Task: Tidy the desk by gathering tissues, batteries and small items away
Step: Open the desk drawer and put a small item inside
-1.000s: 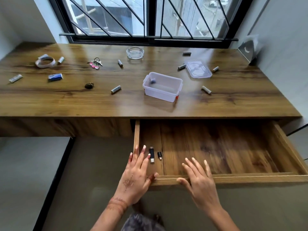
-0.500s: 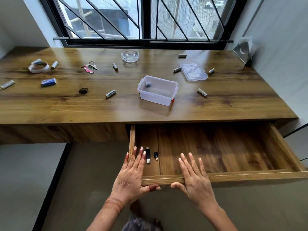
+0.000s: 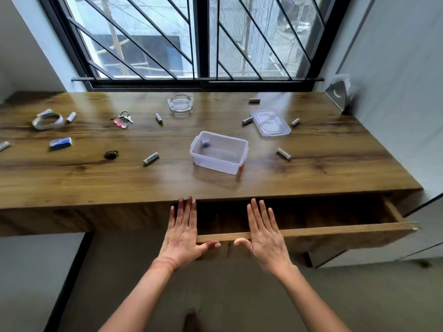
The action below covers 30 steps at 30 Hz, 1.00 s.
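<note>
Both hands flat, fingers spread, holding nothing: left hand (image 3: 181, 232) and right hand (image 3: 265, 233) on the drawer front (image 3: 335, 231), lower centre. Batteries (image 3: 150, 158) lie scattered on the table (image 3: 72, 178) around the clear box (image 3: 219, 152), mid-frame.

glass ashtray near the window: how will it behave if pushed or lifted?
The glass ashtray looks thick-walled, so probably heavy for its size and rigid. It sits low and wide, so it should slide rather than tip. Smooth glass may be slippery, and could chip if dropped.

Barred window (image 3: 199, 39) at twelve o'clock. Glass ashtray (image 3: 180, 103) just below it on the wooden desk. Folded grey card (image 3: 338, 94) leaning in the corner at two o'clock.
</note>
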{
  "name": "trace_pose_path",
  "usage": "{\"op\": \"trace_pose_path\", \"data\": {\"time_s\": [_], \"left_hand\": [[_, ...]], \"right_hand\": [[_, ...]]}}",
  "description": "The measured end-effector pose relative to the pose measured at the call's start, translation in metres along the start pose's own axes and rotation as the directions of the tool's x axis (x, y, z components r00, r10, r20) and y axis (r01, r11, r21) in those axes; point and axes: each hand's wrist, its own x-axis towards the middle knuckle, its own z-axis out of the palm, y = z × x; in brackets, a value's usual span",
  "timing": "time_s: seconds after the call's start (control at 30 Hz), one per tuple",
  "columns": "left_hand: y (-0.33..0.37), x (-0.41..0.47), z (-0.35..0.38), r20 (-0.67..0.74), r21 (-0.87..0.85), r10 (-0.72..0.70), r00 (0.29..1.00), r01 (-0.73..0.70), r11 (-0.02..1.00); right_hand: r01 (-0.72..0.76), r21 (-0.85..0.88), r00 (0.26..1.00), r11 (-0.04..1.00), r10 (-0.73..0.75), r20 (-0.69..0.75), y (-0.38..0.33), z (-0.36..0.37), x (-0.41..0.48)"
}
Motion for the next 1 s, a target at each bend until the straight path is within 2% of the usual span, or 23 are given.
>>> {"op": "trace_pose_path", "data": {"time_s": [0.07,0.23,0.33,0.43,0.53,0.7,0.87,1.0], "left_hand": [[-0.002,0.015,-0.001,-0.009,0.016,-0.014,1.000,0.014,1.000],[0.002,0.042,-0.001,-0.153,0.094,0.008,0.988,0.007,0.996],[0.012,0.049,-0.006,-0.193,0.129,-0.016,0.981,0.042,0.991],[0.012,0.053,-0.007,-0.276,0.231,0.007,0.961,0.059,0.971],[0.008,0.056,-0.003,-0.328,0.287,0.050,0.943,0.049,0.957],[0.004,0.062,0.005,-0.406,0.276,0.082,0.910,0.037,0.960],[0.009,0.056,0.000,-0.378,0.187,0.017,0.925,0.058,0.981],[0.012,0.050,-0.010,-0.237,0.089,-0.037,0.971,0.059,0.994]], "right_hand": [[0.008,-0.027,1.000,1.000,-0.008,-0.025,0.004,0.005,0.014],[0.059,-0.093,0.994,0.994,-0.067,-0.088,0.015,0.017,0.047],[0.070,-0.122,0.973,0.990,-0.095,-0.212,0.015,0.027,0.056],[0.025,-0.099,0.945,0.995,-0.056,-0.323,0.008,0.034,0.061],[-0.020,-0.077,0.935,0.997,-0.009,-0.355,0.003,0.039,0.068],[-0.025,-0.083,0.924,0.996,-0.009,-0.383,0.003,0.040,0.072],[-0.029,-0.088,0.944,0.996,-0.001,-0.329,0.003,0.036,0.071],[-0.040,-0.019,0.973,0.999,0.034,-0.226,0.001,0.025,0.069]]}}
